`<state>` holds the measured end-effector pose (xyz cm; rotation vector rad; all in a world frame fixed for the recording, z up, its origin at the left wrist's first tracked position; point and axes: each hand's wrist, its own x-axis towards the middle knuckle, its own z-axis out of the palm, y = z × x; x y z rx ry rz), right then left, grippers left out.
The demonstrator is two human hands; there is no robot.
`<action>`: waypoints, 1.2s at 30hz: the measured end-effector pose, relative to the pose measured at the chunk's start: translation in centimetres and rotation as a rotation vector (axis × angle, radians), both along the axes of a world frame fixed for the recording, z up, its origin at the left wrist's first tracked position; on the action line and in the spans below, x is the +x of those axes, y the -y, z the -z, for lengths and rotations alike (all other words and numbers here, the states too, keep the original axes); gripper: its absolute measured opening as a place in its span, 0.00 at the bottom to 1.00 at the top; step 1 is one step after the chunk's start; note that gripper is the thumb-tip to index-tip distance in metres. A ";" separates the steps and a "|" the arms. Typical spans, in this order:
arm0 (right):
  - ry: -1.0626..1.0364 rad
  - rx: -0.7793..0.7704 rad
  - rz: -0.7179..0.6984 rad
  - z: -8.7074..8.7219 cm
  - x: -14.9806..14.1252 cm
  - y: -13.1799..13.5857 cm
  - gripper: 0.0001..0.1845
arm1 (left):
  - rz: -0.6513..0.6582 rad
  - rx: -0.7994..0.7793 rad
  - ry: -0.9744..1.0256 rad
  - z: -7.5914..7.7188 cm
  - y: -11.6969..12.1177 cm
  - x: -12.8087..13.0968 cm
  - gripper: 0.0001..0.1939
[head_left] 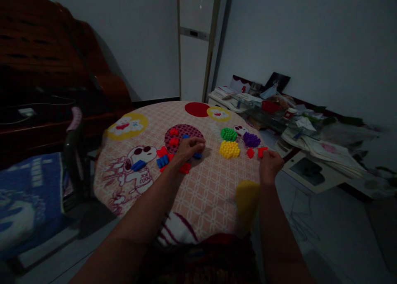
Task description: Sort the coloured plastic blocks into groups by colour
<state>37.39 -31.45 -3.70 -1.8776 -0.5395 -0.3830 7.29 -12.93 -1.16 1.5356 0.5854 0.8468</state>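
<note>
My left hand (pixel 190 146) is over the heap of loose blocks, its fingers bent together; what they hold, if anything, is hidden. Just under its fingertips a blue block (pixel 197 156) shows. Red blocks (pixel 162 151) and blue blocks (pixel 161 161) lie scattered around that wrist. At the table's right edge, my right hand (pixel 271 164) pinches a red block (pixel 262 151). Beside it lies another red piece (pixel 250 153). Nearby are clusters of small knobbly pieces: purple (pixel 251 139), yellow (pixel 229 149) and green (pixel 228 134).
A patterned cloth covers the round table (pixel 214 201). Right of it, a low glass-topped stand (pixel 263 114) is crowded with papers and clutter. A wooden bench (pixel 37 48) and a chair with a blue cover (pixel 31 193) are on the left. Behind is a tall white cabinet (pixel 195 60).
</note>
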 end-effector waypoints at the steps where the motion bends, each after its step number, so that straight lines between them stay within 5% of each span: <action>1: 0.001 -0.025 0.042 0.2 0.8 -0.3 0.18 | -0.012 0.002 -0.001 -0.1 0.0 0.0 0.21; 15: 0.094 -0.342 0.031 0.7 0.2 -2.4 0.22 | -0.146 0.033 -0.036 0.7 -1.1 -0.7 0.19; 22: 0.104 -0.221 0.086 2.4 0.9 -1.8 0.19 | -0.391 0.333 -0.316 1.0 -1.8 -1.2 0.11; 29: 0.110 -0.165 0.059 3.1 1.0 -1.3 0.18 | -0.813 0.486 -0.632 0.7 -4.2 -4.0 0.20; 36: 0.113 -0.151 0.037 3.4 0.7 -1.2 0.17 | -0.583 0.467 -0.982 1.6 -5.6 -4.6 0.19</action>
